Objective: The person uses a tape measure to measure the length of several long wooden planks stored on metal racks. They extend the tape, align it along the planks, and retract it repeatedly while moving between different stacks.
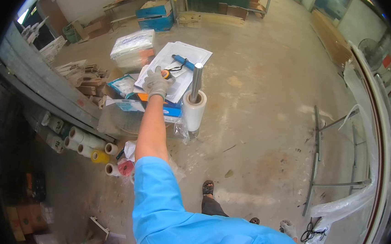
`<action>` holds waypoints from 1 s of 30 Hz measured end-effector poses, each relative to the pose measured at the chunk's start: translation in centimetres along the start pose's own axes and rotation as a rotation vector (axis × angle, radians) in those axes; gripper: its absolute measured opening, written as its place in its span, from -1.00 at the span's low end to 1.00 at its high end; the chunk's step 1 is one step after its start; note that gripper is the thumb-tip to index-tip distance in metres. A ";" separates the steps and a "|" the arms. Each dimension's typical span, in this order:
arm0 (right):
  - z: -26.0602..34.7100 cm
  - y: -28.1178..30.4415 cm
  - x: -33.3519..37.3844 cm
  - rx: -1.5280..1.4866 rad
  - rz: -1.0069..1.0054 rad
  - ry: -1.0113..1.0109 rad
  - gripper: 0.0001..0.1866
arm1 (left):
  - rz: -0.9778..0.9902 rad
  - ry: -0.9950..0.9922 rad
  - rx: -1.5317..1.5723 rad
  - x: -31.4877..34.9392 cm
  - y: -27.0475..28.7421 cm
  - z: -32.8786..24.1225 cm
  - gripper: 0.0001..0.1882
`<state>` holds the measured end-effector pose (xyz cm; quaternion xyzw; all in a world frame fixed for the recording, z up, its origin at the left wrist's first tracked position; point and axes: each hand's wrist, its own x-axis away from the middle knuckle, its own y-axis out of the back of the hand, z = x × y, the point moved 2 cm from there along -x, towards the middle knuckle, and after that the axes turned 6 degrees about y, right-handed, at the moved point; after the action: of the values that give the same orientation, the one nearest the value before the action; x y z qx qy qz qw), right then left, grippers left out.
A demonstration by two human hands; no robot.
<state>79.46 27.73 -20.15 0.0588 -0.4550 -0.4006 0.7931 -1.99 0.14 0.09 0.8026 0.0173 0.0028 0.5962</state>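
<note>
over papers point(195, 51) above stained floor point(255, 126), the left hand point(156, 83) is by a tape measure point(166, 74), the right hand point(288, 228) low; opening and hold unclear.

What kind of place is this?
Probably a workshop or packing area, though I can't be sure. Clues are the upright roll of clear film, the yellow roll among white ones on the bare floor, and the tape measure at the person's gloved left hand.

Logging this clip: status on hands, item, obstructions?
Grey-gloved left hand at orange-and-black round tape measure, grip unclear. Grey-gloved right hand low. Blue elongated tool close by, on white paper sheets, apparently not blocking.
</note>
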 end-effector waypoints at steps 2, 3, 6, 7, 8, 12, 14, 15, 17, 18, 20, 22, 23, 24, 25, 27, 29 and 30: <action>1.2 0.1 0.0 0.005 -0.021 0.044 -0.79 | 0.040 -0.008 0.005 -0.9 -1.0 -0.1 -0.20; 1.6 0.0 -0.1 -0.018 -0.026 0.046 -0.79 | 0.044 -0.021 0.009 -1.2 -1.3 -0.2 -0.21; 2.6 -2.2 -0.8 -0.021 -0.006 0.054 -0.77 | -0.023 -0.026 0.095 -2.2 -0.5 0.0 -0.26; 2.7 -2.0 -0.7 0.021 0.013 0.055 -0.75 | -0.078 -0.003 0.183 -2.0 -0.4 -0.1 -0.27; 2.8 -2.3 -0.8 0.059 0.038 0.056 -0.73 | -0.140 0.020 0.265 -1.8 0.1 0.0 -0.29; 2.5 -3.2 -1.5 0.067 0.075 0.052 -0.72 | -0.392 -0.155 0.662 -1.0 5.3 -0.9 -0.39; 2.0 -3.3 -1.6 0.127 0.125 0.105 -0.69 | -0.294 -0.327 1.045 1.7 8.5 -1.8 -0.45; 2.2 -3.6 -2.2 0.135 0.096 0.123 -0.68 | -0.212 -0.415 1.231 3.7 9.9 -2.5 -0.48; 2.8 -3.6 -2.4 0.196 0.013 0.155 -0.66 | 0.054 -0.594 1.580 9.5 11.0 -4.7 -0.63; 3.7 -3.6 -1.8 0.113 0.030 0.266 -0.65 | 0.232 -0.719 1.729 12.7 11.3 -6.1 -0.63; 7.6 -2.7 -1.0 0.055 -0.025 0.438 -0.62 | 0.590 -0.700 1.927 20.7 9.7 -9.1 -0.48; 11.9 -0.4 1.5 0.152 -0.133 0.607 -0.59 | 0.863 -0.648 1.890 29.3 7.3 -12.8 -0.36; 13.7 1.4 4.1 0.099 -0.199 0.779 -0.56 | 1.061 -0.666 1.804 33.6 6.1 -14.7 -0.33; 14.7 3.3 7.0 0.060 -0.270 0.900 -0.53 | 1.270 -0.677 1.706 38.4 4.6 -16.8 -0.29; 14.8 5.6 9.9 0.083 -0.304 0.925 -0.43 | 1.380 -0.671 1.535 43.3 2.8 -18.7 -0.28; 13.5 9.4 15.0 0.323 -0.546 1.092 -0.33 | 1.678 -0.707 1.163 53.6 -1.1 -21.3 -0.33; 9.8 14.2 19.2 0.394 -0.512 1.209 -0.26 | 1.832 -0.738 0.657 65.1 -4.6 -22.5 -0.42; 7.7 16.2 20.7 0.403 -0.544 1.178 -0.27 | 1.862 -0.733 0.543 70.5 -5.6 -22.0 -0.48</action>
<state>88.44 26.46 5.71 0.5262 0.0184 -0.3942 0.7532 67.76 25.04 -0.04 0.5571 -0.7925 0.2141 0.1258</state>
